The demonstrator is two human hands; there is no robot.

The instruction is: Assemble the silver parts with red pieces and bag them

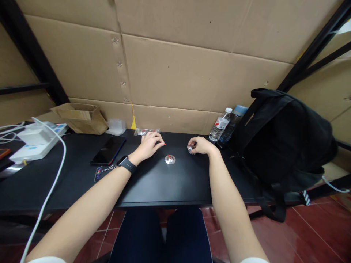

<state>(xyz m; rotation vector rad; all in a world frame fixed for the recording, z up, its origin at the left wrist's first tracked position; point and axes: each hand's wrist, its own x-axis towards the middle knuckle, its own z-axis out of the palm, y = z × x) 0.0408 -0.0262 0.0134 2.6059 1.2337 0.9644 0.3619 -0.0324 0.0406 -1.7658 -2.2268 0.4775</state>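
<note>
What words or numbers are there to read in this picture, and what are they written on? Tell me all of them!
None can be read clearly.
Clear bottle: red and white label, printing too small and blurred to read.
Keychain tag: coloured marks, too small to read.
Metal disc on the table: no writing I can make out.

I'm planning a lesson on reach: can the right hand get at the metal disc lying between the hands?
Probably yes: nothing seems to stand between the right hand and the metal disc on the black table, though its fingers are around a shiny metal piece.
</note>
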